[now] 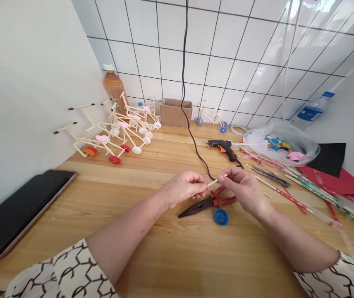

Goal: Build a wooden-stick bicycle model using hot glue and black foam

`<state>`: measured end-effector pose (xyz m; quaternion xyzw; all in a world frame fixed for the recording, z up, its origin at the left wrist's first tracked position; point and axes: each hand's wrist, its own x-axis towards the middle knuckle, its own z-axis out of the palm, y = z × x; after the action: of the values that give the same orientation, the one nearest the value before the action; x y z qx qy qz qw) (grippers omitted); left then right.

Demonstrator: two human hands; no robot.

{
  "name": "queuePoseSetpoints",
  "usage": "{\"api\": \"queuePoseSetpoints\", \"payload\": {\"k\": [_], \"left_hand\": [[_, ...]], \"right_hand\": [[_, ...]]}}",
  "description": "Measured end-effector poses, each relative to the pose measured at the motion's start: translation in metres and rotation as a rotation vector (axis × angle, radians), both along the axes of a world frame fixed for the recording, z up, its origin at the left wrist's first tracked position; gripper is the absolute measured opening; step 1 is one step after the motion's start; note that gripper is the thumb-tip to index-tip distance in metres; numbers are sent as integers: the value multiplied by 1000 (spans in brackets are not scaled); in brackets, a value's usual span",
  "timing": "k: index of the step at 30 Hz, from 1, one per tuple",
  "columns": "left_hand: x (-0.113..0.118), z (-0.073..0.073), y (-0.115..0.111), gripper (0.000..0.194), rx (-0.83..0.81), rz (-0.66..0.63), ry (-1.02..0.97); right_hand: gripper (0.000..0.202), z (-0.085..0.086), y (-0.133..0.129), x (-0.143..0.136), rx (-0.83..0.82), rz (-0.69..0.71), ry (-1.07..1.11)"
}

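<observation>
Between my two hands, a short pale wooden stick [213, 182] is pinched at both ends. My left hand [189, 187] is closed on its left end, and my right hand [242, 186] grips the other end between thumb and fingers. Below them on the table lie long-nose pliers [200, 206] with red-orange handles, partly covered by my hands. A blue bottle cap [221, 217] rests beside the pliers, its hollow side up. Behind my right hand lies a black glue gun [223, 147] with an orange trigger.
Several small stick tricycles [115, 124] with bottle-cap wheels stand at the back left. A black cable [185, 82] hangs down to the table. At the right are scissors [271, 176], wrapped sticks [313, 188] and a plastic bag [251, 138] of caps. A black phone-like slab [18, 211] lies left.
</observation>
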<state>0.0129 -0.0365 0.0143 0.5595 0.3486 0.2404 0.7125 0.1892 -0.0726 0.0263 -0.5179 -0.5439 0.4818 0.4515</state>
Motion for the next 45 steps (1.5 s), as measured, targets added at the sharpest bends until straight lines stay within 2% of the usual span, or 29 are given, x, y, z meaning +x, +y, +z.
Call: {"api": "queuePoseSetpoints", "payload": {"k": [11, 17, 27, 29, 31, 34, 36, 38, 40, 45], "left_hand": [[0, 5, -2, 14, 35, -16, 34], [-2, 3, 0, 17, 127, -24, 107], [-4, -2, 3, 21, 189, -14, 136], [-5, -2, 4, 21, 172, 12, 126], [-5, -3, 5, 20, 138, 62, 121], [-5, -6, 8, 18, 114, 133, 133], [-5, -9, 10, 17, 124, 164, 126], [-6, -11, 11, 16, 128, 189, 110], [-6, -13, 12, 15, 122, 203, 102], [-4, -10, 10, 12, 102, 216, 118]], "right_hand": [[27, 1, -6, -5, -120, -23, 53], [30, 1, -7, -8, -200, -45, 67], [32, -1, -10, -7, -195, -19, 21], [31, 4, -9, -3, -94, -20, -71], [29, 12, -7, 8, 84, -57, -278], [24, 27, -3, 39, 299, -159, -681], [22, 33, 0, 66, 334, -248, -902], [22, 34, 2, 92, 301, -373, -1043], [18, 31, 3, 112, 226, -430, -1088], [9, 18, 7, 127, 31, -256, -1234]]}}
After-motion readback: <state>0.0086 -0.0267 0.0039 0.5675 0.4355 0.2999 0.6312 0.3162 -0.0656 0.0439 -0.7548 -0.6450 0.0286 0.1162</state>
